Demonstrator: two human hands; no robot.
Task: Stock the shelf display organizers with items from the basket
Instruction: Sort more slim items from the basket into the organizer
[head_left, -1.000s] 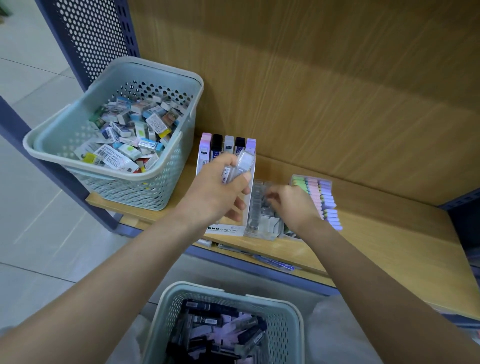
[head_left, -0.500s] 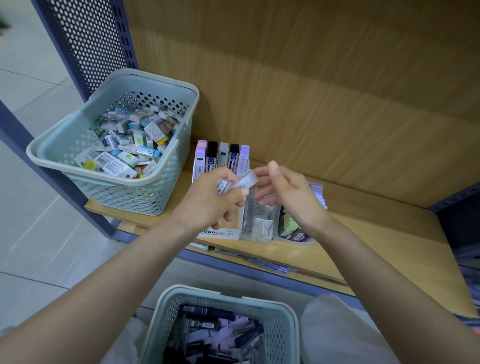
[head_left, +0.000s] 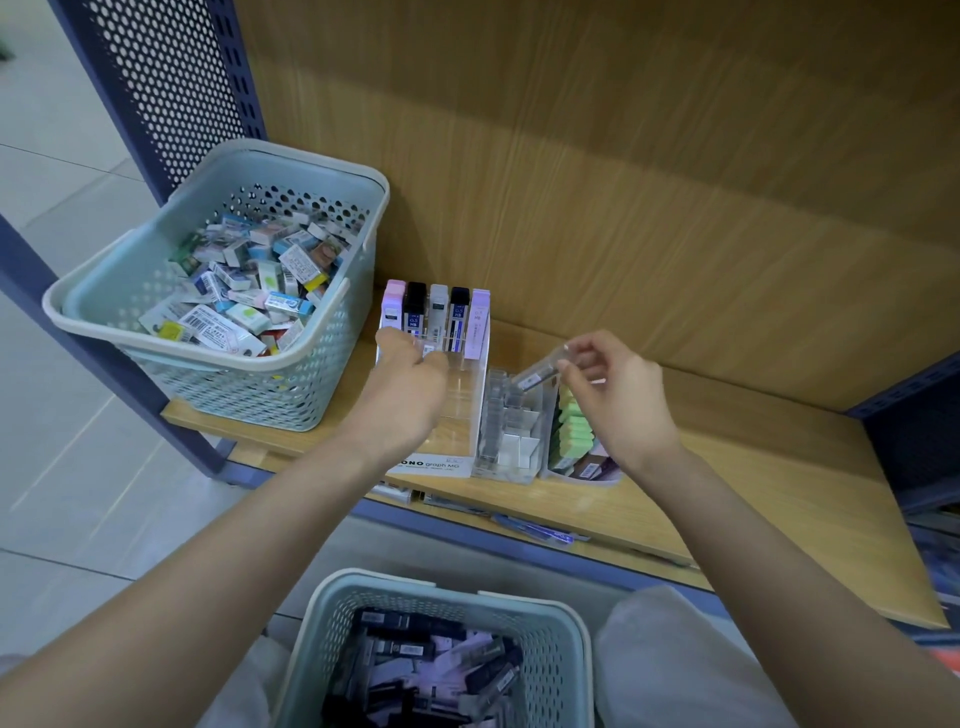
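While right hand (head_left: 618, 395) pinches a tilted clear case (head_left: 540, 371), left hand (head_left: 410, 387) reaches palm-down to upright cases (head_left: 439, 312), grip unclear

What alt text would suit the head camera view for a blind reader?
The right hand pinches a clear lead case above a clear display organizer; the left hand hovers over the Mono organizer beside a basket of small packets.

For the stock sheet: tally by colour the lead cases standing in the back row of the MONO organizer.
pink case: 1
black cases: 2
grey case: 1
lilac case: 1
Total: 5
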